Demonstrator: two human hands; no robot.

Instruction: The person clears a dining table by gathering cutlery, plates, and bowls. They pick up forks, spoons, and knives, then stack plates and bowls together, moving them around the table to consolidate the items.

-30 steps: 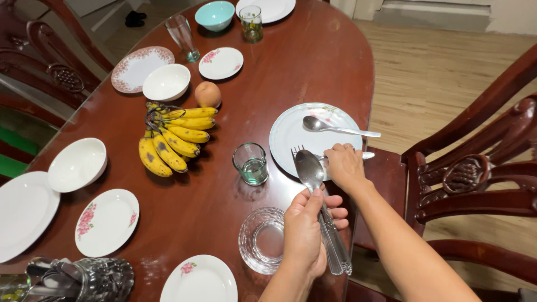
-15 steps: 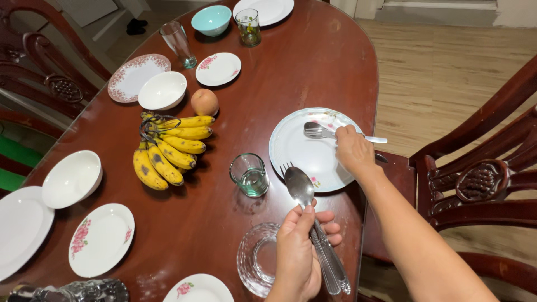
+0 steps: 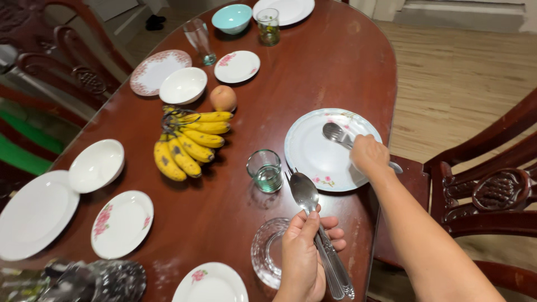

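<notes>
Oval dark-red wooden table (image 3: 313, 72): the reference for all positions below.

Carved wooden chair (image 3: 486, 190): at the table's right edge.

Flowered white plate (image 3: 313, 156): near the table's right edge, about mid-length. On it lie a spoon and fork (image 3: 334, 133), bowl and tines over the plate's upper right part.

Banana bunch (image 3: 190, 140): table centre, left of the plate; an apple (image 3: 222, 98) just beyond it.

Right hand (image 3: 370, 155): over the plate's right rim, fingers curled shut around the handles of the spoon and fork there.

Left hand (image 3: 305, 251): at the table's near edge, below the plate. Fingers wrapped closed around the handles of a second spoon-and-fork pair (image 3: 305, 193), thumb up the stems; spoon bowl stacked over fork tines, tips pointing toward the plate's lower left rim.

Small drinking glass (image 3: 265, 170): just left of the plate.

Clear glass saucer (image 3: 263, 251): near edge, touching the left hand's side.
</notes>
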